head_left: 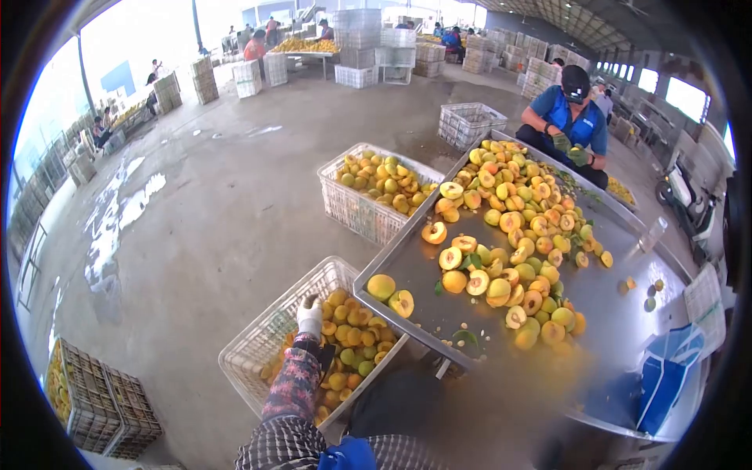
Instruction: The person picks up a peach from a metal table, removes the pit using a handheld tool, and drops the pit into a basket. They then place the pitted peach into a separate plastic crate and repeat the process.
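My left hand (310,315), in a whitish glove, is over the white crate (237,362) of yellow and orange fruit (356,337) beside the table. Its fingers look bent, and whatever they may hold is hidden. A large blur covers the lower right, where my right hand cannot be made out. On the metal table (611,301) lies a heap of whole and halved fruit (513,223), with some leaves and loose pits. A whole fruit (381,287) and a halved one (401,303) sit near the table's left corner.
Another full crate (352,205) stands beyond mine, and an empty one (470,125) behind it. A co-worker (578,117) in gloves and a dark cap sits at the table's far end. A blue bag (666,380) is at the right. Stacked crates (102,399) stand lower left.
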{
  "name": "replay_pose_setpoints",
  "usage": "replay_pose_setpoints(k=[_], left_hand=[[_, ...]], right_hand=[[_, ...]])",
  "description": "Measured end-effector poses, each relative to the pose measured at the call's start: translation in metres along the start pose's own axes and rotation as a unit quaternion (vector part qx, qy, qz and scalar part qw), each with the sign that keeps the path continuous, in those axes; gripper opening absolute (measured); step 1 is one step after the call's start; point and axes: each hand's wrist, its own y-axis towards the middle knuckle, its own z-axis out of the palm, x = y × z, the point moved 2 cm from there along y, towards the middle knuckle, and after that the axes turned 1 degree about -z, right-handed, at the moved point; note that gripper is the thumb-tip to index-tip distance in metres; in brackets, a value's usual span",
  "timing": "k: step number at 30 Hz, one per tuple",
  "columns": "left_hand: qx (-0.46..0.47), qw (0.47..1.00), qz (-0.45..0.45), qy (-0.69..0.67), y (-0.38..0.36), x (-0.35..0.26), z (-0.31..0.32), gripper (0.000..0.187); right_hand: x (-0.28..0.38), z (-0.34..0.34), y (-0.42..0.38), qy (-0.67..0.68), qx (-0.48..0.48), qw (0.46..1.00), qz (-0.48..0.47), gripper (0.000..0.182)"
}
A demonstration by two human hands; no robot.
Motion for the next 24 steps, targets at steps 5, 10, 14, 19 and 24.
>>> replay_pose_setpoints(k=[5, 10, 14, 19, 24], left_hand=[[0.097, 0.982, 0.135, -0.094, -0.064, -0.149, 0.031, 0.021], [0.247, 0.937, 0.245, -0.014, -0.179, -0.263, 0.087, 0.024], [0.403, 0.857, 0.319, 0.043, -0.251, -0.283, 0.142, 0.025], [0.579, 0.776, 0.214, 0.126, -0.324, -0.275, 0.205, 0.03], [0.535, 0.725, 0.347, 0.259, -0.348, -0.229, 0.278, 0.039]], right_hand=[[0.059, -0.067, -0.004, 0.062, 0.06, 0.995, 0.05, 0.066], [0.088, -0.101, -0.019, 0.118, 0.049, 0.991, 0.028, 0.068], [0.057, -0.085, -0.022, 0.038, -0.077, 0.982, -0.17, 0.059], [0.038, -0.082, -0.027, 0.06, -0.142, 0.972, -0.177, 0.053], [0.034, -0.101, -0.032, 0.109, -0.107, 0.987, -0.055, 0.053]])
